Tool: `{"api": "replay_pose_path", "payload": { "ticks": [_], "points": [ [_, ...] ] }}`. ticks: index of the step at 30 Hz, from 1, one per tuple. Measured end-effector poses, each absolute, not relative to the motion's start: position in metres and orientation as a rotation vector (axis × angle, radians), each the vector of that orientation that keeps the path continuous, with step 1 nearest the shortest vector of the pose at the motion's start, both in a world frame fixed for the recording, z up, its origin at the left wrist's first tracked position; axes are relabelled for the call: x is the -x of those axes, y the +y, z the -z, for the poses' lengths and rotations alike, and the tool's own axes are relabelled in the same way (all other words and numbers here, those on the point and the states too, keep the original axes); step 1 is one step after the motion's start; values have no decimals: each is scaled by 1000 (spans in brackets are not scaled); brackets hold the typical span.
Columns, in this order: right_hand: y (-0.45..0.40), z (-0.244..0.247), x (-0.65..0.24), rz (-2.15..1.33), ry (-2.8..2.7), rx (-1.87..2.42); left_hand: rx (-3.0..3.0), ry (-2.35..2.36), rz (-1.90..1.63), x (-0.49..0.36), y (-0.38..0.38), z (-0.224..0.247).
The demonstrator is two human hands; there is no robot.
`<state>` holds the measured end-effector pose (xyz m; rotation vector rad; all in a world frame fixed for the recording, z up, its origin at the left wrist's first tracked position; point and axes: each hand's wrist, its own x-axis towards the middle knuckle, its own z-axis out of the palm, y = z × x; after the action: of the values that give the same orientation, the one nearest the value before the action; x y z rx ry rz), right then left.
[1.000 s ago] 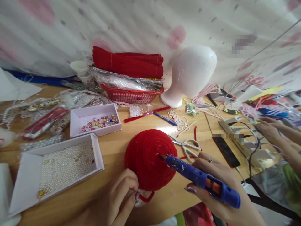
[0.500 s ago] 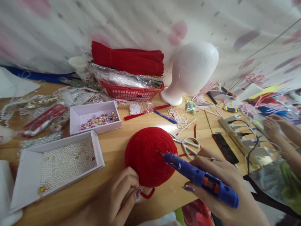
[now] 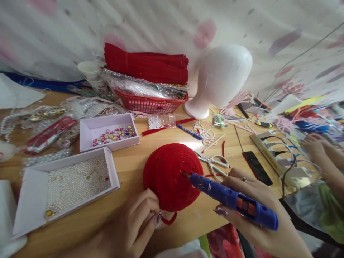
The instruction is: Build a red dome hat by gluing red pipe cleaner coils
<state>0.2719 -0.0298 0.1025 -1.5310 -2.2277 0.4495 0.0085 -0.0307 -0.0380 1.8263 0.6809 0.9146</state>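
Tilted slightly flatter than before, the blue glue gun [image 3: 215, 190] is gripped by the right hand [image 3: 260, 191] over the red dome [image 3: 163, 175], between the hands; the left hand [image 3: 143, 215] is pinched closed at its rim. Steadiness seems needed for gluing.

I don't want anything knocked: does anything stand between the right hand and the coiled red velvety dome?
Only the blue glue gun in the right hand, tip at the dome; white-handled scissors lie farther back.

Glue gun [image 3: 233, 200] slightly farther right; co-worker's hands [image 3: 313, 145] too.
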Motion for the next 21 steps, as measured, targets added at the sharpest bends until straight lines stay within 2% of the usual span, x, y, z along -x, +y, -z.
{"api": "replay_pose_path", "payload": {
  "ticks": [21],
  "points": [
    [-32,-99,-276,-559,-2192,1539,-1914,614,-899,-6,-25,37]
  ]
}}
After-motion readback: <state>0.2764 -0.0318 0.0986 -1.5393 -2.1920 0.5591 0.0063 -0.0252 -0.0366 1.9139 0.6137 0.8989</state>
